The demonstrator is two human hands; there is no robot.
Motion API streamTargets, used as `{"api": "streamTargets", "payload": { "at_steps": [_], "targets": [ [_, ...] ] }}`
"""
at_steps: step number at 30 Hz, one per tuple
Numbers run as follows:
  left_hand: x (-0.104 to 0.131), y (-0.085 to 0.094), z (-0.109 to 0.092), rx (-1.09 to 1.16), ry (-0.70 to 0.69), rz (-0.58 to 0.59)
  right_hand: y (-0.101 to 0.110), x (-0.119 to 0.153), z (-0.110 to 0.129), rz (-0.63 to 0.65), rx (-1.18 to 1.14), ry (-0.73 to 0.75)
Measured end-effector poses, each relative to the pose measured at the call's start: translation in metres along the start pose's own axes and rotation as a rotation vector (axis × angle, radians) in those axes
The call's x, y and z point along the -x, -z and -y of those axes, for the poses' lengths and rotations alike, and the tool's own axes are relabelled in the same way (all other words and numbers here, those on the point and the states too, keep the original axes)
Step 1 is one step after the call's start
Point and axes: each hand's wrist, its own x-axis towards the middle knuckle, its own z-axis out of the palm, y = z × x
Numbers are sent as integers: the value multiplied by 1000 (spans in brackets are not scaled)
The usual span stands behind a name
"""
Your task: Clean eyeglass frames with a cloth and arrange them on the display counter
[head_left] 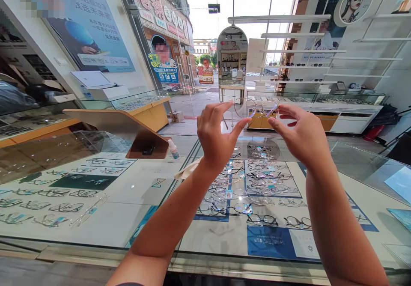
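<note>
A pair of thin-rimmed, clear-lensed eyeglasses [261, 107] is raised above a glass-topped display counter [210, 245], between the two hands. The right hand [302, 134] pinches its right end between thumb and fingers. The left hand [215, 132] is at the other end, thumb and forefinger spread in a C about the rim; how firmly they grip cannot be told.

Below, rows of dark and clear spectacle frames [263, 175] fill the counter. The left forearm partly covers a crumpled cream cloth [188, 169]; beside it stands a small white bottle [174, 149]. A tilted brown panel [118, 125] blocks part of the side counter. Beyond the hands stands a tall arched mirror [233, 59], with long white shelves [295, 35] to its right.

A blue-and-white cutout sign [165, 70] reads "STELLEST" above 90, 67 and 94. The pale-blue wall poster [93, 29] includes "50度" and "75度". Large pink-red characters on the storefront signboard [157, 7] outside begin with "地". Print on the navy-and-white card [268, 241] is too small to read.
</note>
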Motion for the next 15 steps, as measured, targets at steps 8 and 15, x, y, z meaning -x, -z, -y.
{"api": "streamTargets", "payload": {
  "at_steps": [8,15],
  "targets": [
    [-1,-1,2,35,74,13,0,0,-1,-40,13,27],
    [-1,-2,6,98,122,24,3,1,2,-74,16,43]
  ]
}}
